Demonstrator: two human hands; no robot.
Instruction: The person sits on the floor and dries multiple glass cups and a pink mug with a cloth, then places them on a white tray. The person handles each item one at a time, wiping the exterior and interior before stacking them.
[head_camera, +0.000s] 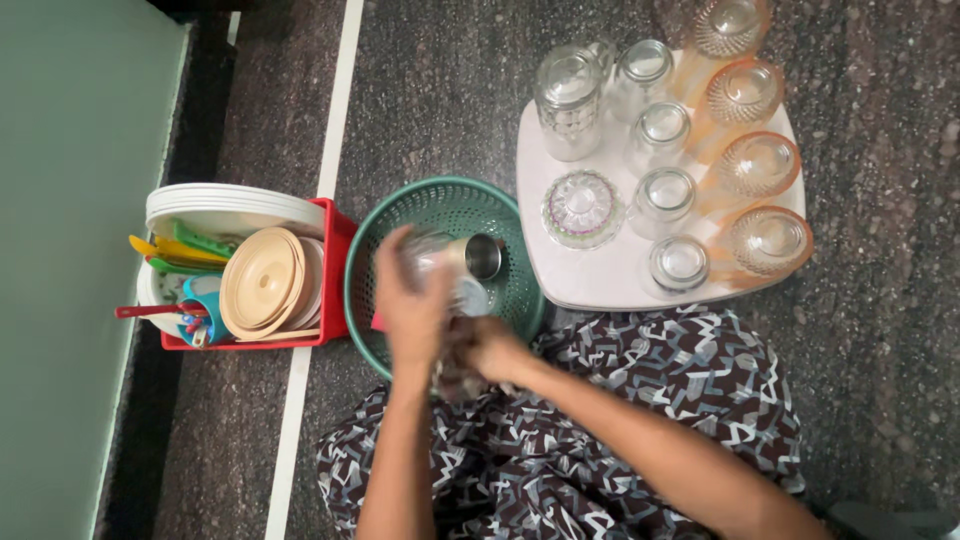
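- Head view: left hand (412, 300) and right hand (488, 350) meet at the near rim of a green basket (400, 215).
- Between them a clear glass (445, 262), blurred; it lies just far of the fingers, long axis seemingly tipped toward far right.
- Left fingers curl around the glass; right-hand grip too smeared to tell.
- Steel cup (483, 256) sits in the basket, touching the glass.
- Tray of upturned glasses (610, 285) right; red crate of plates (335, 235) left.
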